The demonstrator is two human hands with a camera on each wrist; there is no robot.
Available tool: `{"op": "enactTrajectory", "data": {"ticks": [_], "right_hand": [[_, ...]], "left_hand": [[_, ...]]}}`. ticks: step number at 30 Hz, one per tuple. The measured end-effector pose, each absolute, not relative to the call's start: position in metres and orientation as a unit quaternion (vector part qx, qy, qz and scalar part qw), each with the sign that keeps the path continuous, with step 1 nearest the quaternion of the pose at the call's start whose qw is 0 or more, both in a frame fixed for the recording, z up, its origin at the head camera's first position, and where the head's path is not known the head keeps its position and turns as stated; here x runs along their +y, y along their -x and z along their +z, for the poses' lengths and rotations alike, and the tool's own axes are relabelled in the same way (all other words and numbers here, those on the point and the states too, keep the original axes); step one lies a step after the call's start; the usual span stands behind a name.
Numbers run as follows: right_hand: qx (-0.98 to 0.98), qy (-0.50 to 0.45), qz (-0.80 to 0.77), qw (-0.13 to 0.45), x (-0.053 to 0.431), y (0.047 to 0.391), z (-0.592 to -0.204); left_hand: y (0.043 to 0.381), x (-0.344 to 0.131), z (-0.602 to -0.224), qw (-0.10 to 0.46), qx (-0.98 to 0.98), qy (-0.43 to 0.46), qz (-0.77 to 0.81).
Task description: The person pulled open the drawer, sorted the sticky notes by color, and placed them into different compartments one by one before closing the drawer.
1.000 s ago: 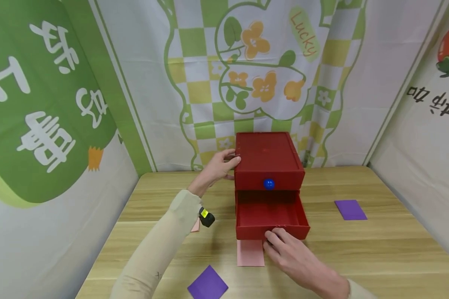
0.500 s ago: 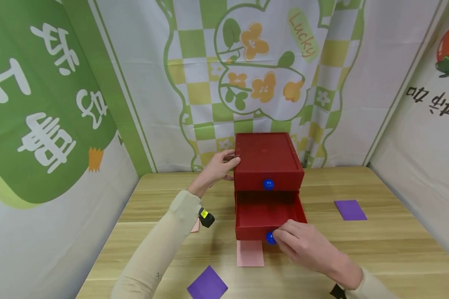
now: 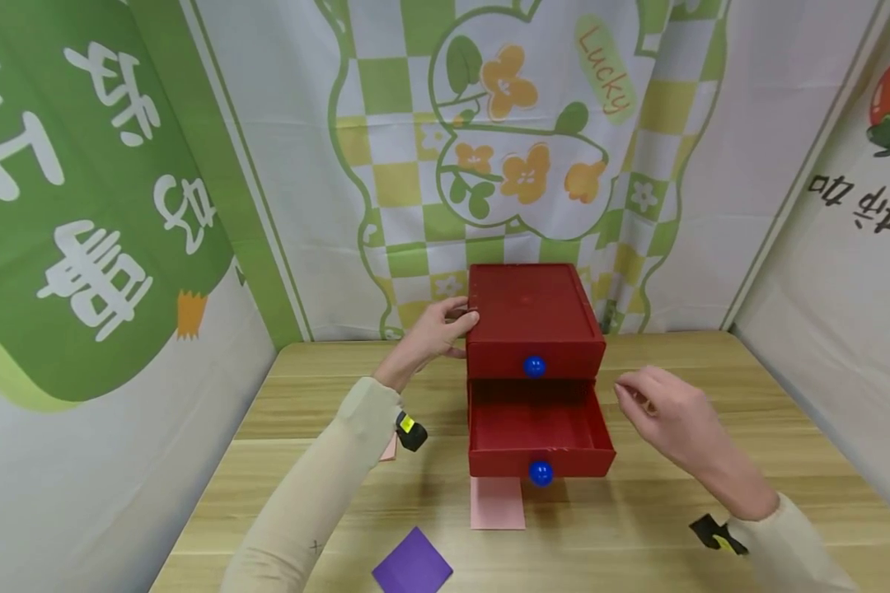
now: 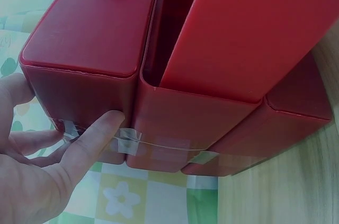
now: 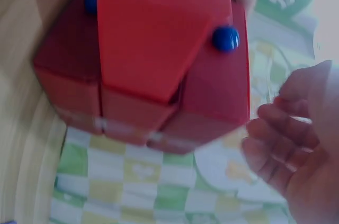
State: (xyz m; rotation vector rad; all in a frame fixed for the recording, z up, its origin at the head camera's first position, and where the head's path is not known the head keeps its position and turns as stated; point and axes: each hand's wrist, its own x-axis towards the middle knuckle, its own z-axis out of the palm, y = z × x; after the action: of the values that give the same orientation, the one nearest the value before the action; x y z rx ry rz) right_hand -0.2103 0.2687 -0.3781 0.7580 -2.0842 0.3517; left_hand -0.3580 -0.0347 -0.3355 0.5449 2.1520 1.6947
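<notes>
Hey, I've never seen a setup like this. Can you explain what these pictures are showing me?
Sure. There's no robot here, just a person using two bare hands. The widest picture comes from a camera worn on the head, looking forward and down. The other two come from cameras on the wrists, so they look tilted.

On the wooden table stands a red drawer unit. Its middle drawer, with a blue knob, is pulled out. A pink square and a purple square lie nearer the person.

The left hand touches the unit's left side. The right hand is in the air beside the unit's right side, holding nothing that I can see.
</notes>
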Motion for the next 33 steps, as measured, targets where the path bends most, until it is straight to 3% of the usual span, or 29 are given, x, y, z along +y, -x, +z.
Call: {"op": "enactTrajectory", "data": {"ticks": [8,15,19,27,33], "right_hand": [[-0.884,-0.210,0.157,0.387,0.309,0.226,-0.377],[-0.978,-0.057,0.127,0.158,0.355,0.240,-0.384],[-0.989,-0.030,0.126,0.073,0.380,0.254,-0.397],[-0.989,0.016,0.143,-0.024,0.409,0.272,-0.420],[-0.985,0.018,0.158,-0.059,0.423,0.280,-0.434]], "left_hand": [[0.369,-0.035,-0.351,0.155,0.756,-0.188,0.607],[0.369,-0.033,-0.352,0.154,0.760,-0.190,0.603],[0.370,-0.034,-0.353,0.158,0.759,-0.193,0.602],[0.369,-0.034,-0.352,0.154,0.760,-0.192,0.602],[0.369,-0.034,-0.349,0.157,0.758,-0.191,0.604]]}}
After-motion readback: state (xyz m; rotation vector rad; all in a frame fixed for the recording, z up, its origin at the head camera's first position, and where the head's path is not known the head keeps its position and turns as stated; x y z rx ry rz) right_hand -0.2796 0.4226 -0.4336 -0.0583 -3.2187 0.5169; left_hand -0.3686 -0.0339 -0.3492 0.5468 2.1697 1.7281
